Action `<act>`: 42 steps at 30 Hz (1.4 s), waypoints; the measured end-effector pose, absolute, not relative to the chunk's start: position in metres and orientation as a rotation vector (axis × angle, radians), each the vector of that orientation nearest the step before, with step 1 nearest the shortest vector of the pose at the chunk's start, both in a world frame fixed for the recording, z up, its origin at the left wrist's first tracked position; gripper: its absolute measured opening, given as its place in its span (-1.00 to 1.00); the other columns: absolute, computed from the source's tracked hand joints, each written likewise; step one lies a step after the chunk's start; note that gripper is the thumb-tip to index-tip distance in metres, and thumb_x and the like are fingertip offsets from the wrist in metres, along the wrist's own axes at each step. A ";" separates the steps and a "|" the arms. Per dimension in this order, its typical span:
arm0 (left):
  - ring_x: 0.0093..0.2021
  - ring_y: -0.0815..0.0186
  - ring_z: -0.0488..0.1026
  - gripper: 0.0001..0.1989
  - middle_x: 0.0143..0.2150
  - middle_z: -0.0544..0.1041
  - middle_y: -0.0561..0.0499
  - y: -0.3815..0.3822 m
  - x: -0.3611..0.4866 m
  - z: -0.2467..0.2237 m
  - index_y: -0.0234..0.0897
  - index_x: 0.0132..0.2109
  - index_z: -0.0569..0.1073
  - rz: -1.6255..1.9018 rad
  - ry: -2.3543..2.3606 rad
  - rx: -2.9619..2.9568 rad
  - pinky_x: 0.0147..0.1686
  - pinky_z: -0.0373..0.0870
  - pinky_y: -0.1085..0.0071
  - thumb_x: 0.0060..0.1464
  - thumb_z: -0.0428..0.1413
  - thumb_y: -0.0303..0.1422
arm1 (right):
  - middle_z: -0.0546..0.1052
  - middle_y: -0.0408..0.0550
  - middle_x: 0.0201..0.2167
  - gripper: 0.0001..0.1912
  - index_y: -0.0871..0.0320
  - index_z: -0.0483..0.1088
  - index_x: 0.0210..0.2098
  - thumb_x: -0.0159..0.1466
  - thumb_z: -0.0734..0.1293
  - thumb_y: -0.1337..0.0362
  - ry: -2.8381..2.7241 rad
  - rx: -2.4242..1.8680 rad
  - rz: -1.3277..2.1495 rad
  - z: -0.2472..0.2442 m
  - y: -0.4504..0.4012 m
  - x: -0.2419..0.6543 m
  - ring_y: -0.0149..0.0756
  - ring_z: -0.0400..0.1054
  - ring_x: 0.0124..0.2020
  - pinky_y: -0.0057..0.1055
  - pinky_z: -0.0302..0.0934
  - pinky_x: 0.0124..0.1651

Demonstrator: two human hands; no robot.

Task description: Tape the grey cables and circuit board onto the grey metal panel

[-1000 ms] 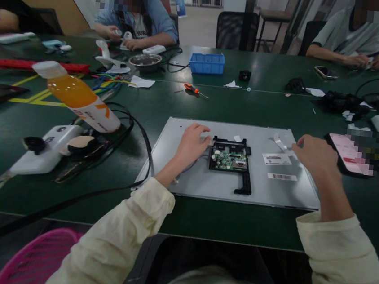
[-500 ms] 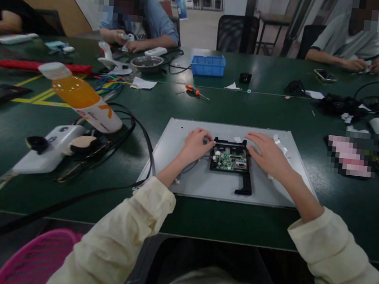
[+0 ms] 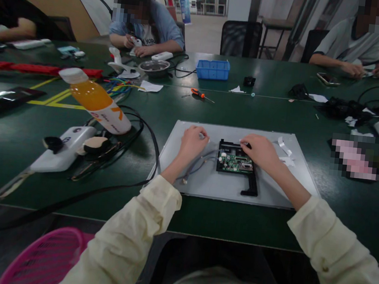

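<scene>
A green circuit board [image 3: 234, 163] in a black plastic frame [image 3: 250, 184] lies on a flat silver-grey panel [image 3: 201, 186]. My left hand [image 3: 193, 143] is above the panel, left of the frame, its fingers curled around a small greyish thing I cannot make out. At the frame's upper right edge, my right hand [image 3: 259, 150] has thumb and fingers pinched together; what lies between them is too small to name. Grey cables [image 3: 196, 163] run from the board's left side across the panel. White strips [image 3: 284, 147] lie at the panel's right.
An orange drink bottle [image 3: 95, 100], a white device [image 3: 63, 149] and black cables are at the left. Beyond the panel are a screwdriver [image 3: 198, 93], a blue basket [image 3: 212, 70] and a metal bowl [image 3: 154, 67]. A pink-and-black item [image 3: 355, 159] lies right. Other people sit opposite.
My left hand has moved away from the frame's upper left corner and curled its fingers. My right hand has closed from spread fingers into a pinch. The view has shifted slightly.
</scene>
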State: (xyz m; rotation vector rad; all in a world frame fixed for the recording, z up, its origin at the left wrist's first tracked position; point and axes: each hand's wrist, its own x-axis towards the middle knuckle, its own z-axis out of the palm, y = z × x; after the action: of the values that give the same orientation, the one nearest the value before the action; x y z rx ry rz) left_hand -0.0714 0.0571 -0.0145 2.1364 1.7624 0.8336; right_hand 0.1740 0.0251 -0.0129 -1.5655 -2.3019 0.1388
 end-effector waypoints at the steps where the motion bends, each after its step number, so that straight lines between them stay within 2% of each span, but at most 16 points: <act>1: -0.10 0.18 0.38 -0.95 -0.25 0.47 -0.02 0.057 -0.072 -0.015 -0.24 -0.36 0.46 0.823 1.772 2.130 0.00 0.31 0.19 0.02 0.10 -0.41 | 0.58 0.03 -0.12 -0.73 0.12 0.52 -0.16 0.31 0.20 0.28 -2.296 -1.580 0.133 -0.013 0.025 0.173 -0.12 0.41 -0.07 -0.23 0.25 -0.03; 9: -0.15 0.19 0.38 -0.93 -0.27 0.47 -0.04 0.056 -0.070 -0.016 -0.25 -0.37 0.48 0.779 1.788 2.161 -0.03 0.32 0.21 0.02 0.10 -0.42 | 0.57 0.05 -0.11 -0.70 0.13 0.51 -0.17 0.36 0.14 0.27 -2.267 -1.607 0.103 -0.013 0.023 0.172 -0.10 0.41 -0.08 -0.24 0.22 -0.06; 19: -0.12 0.13 0.38 -0.92 -0.22 0.46 -0.08 0.052 -0.069 -0.016 -0.23 -0.32 0.48 0.782 1.807 2.225 -0.03 0.33 0.15 0.02 0.09 -0.44 | 0.53 0.14 -0.08 -0.64 0.18 0.47 -0.10 0.38 0.08 0.26 -2.192 -1.648 -0.131 -0.001 0.018 0.219 -0.06 0.38 -0.04 -0.21 0.19 -0.03; 25: -0.01 0.07 0.36 -0.83 -0.08 0.44 -0.12 0.050 -0.066 -0.016 -0.25 -0.15 0.45 0.807 1.787 2.255 0.00 0.31 0.12 0.06 0.07 -0.45 | 0.57 0.12 -0.10 -0.68 0.20 0.51 -0.15 0.33 0.16 0.26 -2.281 -1.672 0.071 -0.017 0.017 0.237 -0.05 0.41 -0.05 -0.17 0.22 -0.01; 31: 0.10 0.17 0.32 -0.77 0.02 0.42 -0.09 0.044 -0.059 -0.010 -0.25 -0.02 0.37 0.943 1.513 2.412 0.13 0.24 0.17 0.18 -0.01 -0.45 | 0.57 0.11 -0.11 -0.64 0.21 0.51 -0.14 0.33 0.13 0.22 -2.212 -1.620 0.142 -0.012 0.015 0.242 -0.08 0.42 -0.03 -0.16 0.21 0.07; 36: 0.19 0.20 0.28 -0.68 0.14 0.38 -0.12 0.035 -0.051 -0.006 -0.27 0.13 0.28 0.825 1.135 2.546 0.20 0.20 0.20 0.28 -0.04 -0.29 | 0.56 0.08 -0.07 -0.66 0.18 0.50 -0.08 0.31 0.17 0.22 -2.251 -1.572 0.178 -0.010 0.014 0.245 -0.09 0.41 -0.01 -0.15 0.21 0.09; 42: 0.31 0.13 0.15 -0.44 0.33 0.16 -0.19 0.025 -0.047 -0.003 -0.25 0.30 0.12 0.611 0.937 2.563 0.27 0.13 0.18 0.25 -0.03 -0.11 | 0.53 0.12 -0.02 -0.65 0.20 0.47 -0.03 0.31 0.19 0.20 -2.348 -1.615 0.096 -0.018 0.015 0.244 -0.06 0.39 0.02 -0.13 0.25 0.06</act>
State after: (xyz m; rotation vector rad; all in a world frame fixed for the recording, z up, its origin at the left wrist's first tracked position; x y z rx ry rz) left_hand -0.0472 0.0246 -0.0026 2.5631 0.9374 0.6114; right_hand 0.2437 0.0154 -0.0181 -1.6147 -2.3480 0.0955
